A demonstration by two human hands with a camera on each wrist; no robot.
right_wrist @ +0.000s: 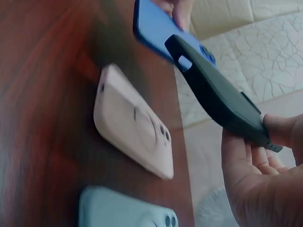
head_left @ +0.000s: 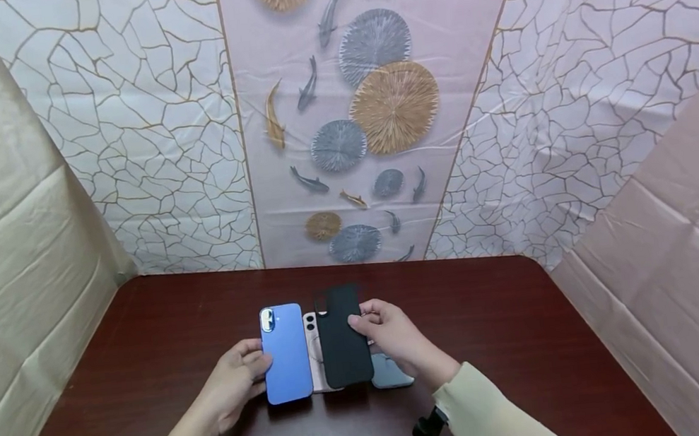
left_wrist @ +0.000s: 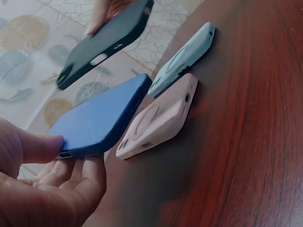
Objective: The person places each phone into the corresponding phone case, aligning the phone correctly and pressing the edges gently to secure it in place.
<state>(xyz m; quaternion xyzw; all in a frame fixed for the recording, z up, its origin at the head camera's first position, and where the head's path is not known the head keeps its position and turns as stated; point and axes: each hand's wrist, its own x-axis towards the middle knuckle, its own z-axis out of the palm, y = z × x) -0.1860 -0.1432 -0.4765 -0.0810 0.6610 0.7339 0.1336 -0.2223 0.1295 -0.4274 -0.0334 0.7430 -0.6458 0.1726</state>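
My left hand [head_left: 234, 381] grips a blue phone [head_left: 286, 359] by its left edge, thumb on the back and fingers underneath. The phone is raised off the table, its camera bump at the upper left. A black phone case [head_left: 345, 346] is held up by my right hand [head_left: 400, 339], which pinches its right edge. An open camera cutout shows at the case's top left. Under and between them lies a pink phone case [right_wrist: 128, 118] with a ring on its back. A pale blue phone case [left_wrist: 184, 56] with a ring lies to its right, partly hidden in the head view.
The dark red wooden table [head_left: 497, 344] bears the cases. Behind it hangs a patterned cloth [head_left: 347, 197] with fish and round leaf shapes. Plain cloth walls [head_left: 12, 232] stand along both sides.
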